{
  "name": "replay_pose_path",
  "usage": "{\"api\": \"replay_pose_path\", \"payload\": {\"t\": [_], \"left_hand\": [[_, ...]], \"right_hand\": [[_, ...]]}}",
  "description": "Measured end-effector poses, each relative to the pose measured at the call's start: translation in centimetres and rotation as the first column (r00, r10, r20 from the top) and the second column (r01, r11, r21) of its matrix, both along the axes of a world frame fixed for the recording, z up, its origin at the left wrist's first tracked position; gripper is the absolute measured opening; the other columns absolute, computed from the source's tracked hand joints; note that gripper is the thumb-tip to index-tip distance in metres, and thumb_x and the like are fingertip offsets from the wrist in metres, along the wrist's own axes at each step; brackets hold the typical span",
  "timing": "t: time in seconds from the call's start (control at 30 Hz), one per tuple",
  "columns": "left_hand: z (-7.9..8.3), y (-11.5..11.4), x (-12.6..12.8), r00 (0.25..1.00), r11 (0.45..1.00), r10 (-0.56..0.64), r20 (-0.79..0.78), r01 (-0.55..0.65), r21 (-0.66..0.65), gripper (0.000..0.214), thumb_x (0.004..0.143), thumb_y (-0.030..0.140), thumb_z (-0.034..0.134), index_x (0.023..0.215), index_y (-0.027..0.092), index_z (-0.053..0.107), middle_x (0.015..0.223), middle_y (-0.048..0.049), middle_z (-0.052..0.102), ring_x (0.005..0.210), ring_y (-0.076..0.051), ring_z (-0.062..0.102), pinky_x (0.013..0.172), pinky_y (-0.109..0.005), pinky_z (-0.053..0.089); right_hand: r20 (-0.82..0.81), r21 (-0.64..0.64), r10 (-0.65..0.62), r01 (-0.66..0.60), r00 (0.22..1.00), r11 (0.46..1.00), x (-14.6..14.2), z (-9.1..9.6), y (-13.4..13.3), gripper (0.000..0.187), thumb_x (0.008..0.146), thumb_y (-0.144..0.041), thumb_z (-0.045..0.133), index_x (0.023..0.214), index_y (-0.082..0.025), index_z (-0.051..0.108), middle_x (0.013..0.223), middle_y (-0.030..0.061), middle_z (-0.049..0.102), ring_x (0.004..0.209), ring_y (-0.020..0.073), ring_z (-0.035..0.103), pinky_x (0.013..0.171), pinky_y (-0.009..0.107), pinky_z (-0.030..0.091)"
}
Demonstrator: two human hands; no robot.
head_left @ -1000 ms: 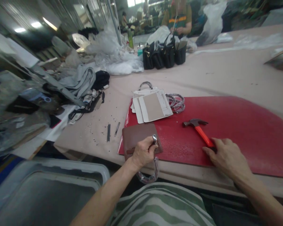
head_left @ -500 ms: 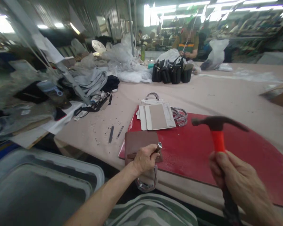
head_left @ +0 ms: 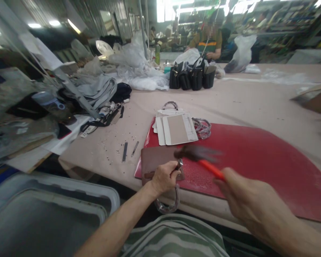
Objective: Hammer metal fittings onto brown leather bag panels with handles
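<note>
My left hand is closed round a short metal punch, held upright on a brown leather bag piece. The punch's lower end is hidden by my fingers. A plastic-wrapped handle hangs from the brown piece over the table's front edge. My right hand grips a claw hammer by its red and black handle. The hammer's head, blurred by motion, is just above and beside the top of the punch; I cannot tell if they touch. Beneath the work lies a red board.
Pale panels with wrapped handles are stacked behind the brown piece. A dark flat strip and a thin metal rod lie to the left. Black bags stand farther back, near a person. A grey bin is at lower left.
The hammer has swung left and down from the right, its head now near the punch. My left hand keeps its hold on the punch. The view has shifted slightly.
</note>
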State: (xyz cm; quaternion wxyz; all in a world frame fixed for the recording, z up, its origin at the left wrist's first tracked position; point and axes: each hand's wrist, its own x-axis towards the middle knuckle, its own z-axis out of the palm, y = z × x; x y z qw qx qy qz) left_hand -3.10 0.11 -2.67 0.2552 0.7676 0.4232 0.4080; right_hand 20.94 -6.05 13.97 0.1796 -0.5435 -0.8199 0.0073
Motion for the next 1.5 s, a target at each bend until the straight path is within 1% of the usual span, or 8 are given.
{"api": "replay_pose_path", "payload": {"t": [0.27,0.4,0.57,0.73,0.9,1.03,1.17,1.5], "left_hand": [[0.0,-0.1,0.1,1.000,1.000,-0.004,0.013,0.004,-0.006,0.011,0.088,0.012,0.057,0.094,0.019,0.062,0.090,-0.0058,0.070,0.085,-0.021,0.069,0.079,-0.030,0.053],[0.4,0.1,0.1,1.000,1.000,-0.009,0.005,0.009,-0.001,0.008,0.088,0.012,0.059,0.091,0.020,0.060,0.087,-0.0047,0.069,0.083,-0.020,0.068,0.078,-0.029,0.053],[0.7,-0.2,-0.1,1.000,0.999,0.010,0.000,-0.010,-0.034,0.009,0.090,0.015,0.059,0.097,0.020,0.061,0.093,-0.0056,0.070,0.088,-0.020,0.069,0.083,-0.030,0.054],[1.2,-0.4,0.4,0.992,0.980,0.035,0.124,-0.010,-0.198,0.013,0.092,0.021,0.057,0.101,0.020,0.067,0.101,-0.0068,0.074,0.097,-0.021,0.070,0.092,-0.032,0.054],[2.9,2.2,-3.1,0.758,0.825,0.462,0.460,-0.178,-0.536,0.034,0.094,0.049,0.054,0.099,0.018,0.067,0.100,-0.0085,0.075,0.084,-0.020,0.073,0.078,-0.033,0.058],[4.2,4.7,-10.7,0.814,0.750,0.579,-0.036,-0.550,-0.368,0.032,0.090,0.044,0.057,0.087,0.015,0.070,0.087,-0.0097,0.075,0.083,-0.024,0.071,0.077,-0.033,0.055],[4.3,5.1,-16.7,0.490,0.593,0.547,-0.678,-0.799,-0.099,0.031,0.093,0.036,0.052,0.088,0.015,0.073,0.093,-0.0173,0.076,0.093,-0.032,0.071,0.079,-0.038,0.051],[2.5,3.0,-17.0,0.364,0.574,0.612,-0.702,-0.815,0.078,0.031,0.096,0.026,0.051,0.112,0.007,0.069,0.119,-0.0241,0.066,0.115,-0.038,0.062,0.095,-0.046,0.049]], "right_hand": [[-0.136,-0.470,-0.246,0.156,0.960,0.869,6.0,-6.9,2.6,0.039,0.095,-0.054,0.035,0.069,-0.026,0.044,0.054,-0.0004,0.050,0.047,0.0159,0.049,0.049,0.028,0.036],[0.130,-0.317,-0.344,0.367,0.930,0.875,8.2,-11.4,5.0,0.033,0.094,-0.043,0.035,0.079,-0.022,0.056,0.074,0.0122,0.064,0.063,0.0247,0.060,0.057,0.035,0.041],[-0.062,0.052,-0.164,0.167,0.985,0.985,1.0,-13.3,4.8,0.037,0.099,-0.039,0.042,0.119,-0.015,0.061,0.117,0.0191,0.066,0.107,0.0305,0.061,0.088,0.044,0.048],[-0.055,-0.085,-0.076,0.071,0.996,0.994,-8.3,-14.4,2.7,0.042,0.090,-0.037,0.060,0.126,-0.014,0.060,0.124,0.0173,0.062,0.106,0.0312,0.055,0.086,0.043,0.044],[0.006,-0.109,-0.147,0.147,0.989,0.983,-10.0,-14.4,2.1,0.055,0.086,-0.042,0.068,0.131,-0.013,0.059,0.126,0.0185,0.060,0.109,0.0334,0.052,0.084,0.043,0.041],[0.032,-0.125,-0.146,0.148,0.989,0.981,-9.8,-13.8,2.3,0.053,0.087,-0.043,0.068,0.129,-0.012,0.059,0.124,0.0200,0.061,0.106,0.0332,0.052,0.082,0.042,0.040],[0.037,-0.115,-0.152,0.155,0.988,0.981,-10.0,-13.7,2.3,0.053,0.087,-0.042,0.068,0.129,-0.012,0.058,0.125,0.0202,0.060,0.107,0.0346,0.052,0.082,0.043,0.040],[0.040,-0.049,-0.118,0.120,0.992,0.992,-9.4,-13.9,2.4,0.040,0.094,-0.042,0.061,0.125,-0.016,0.061,0.128,0.0181,0.061,0.105,0.0321,0.054,0.080,0.041,0.041]]}}
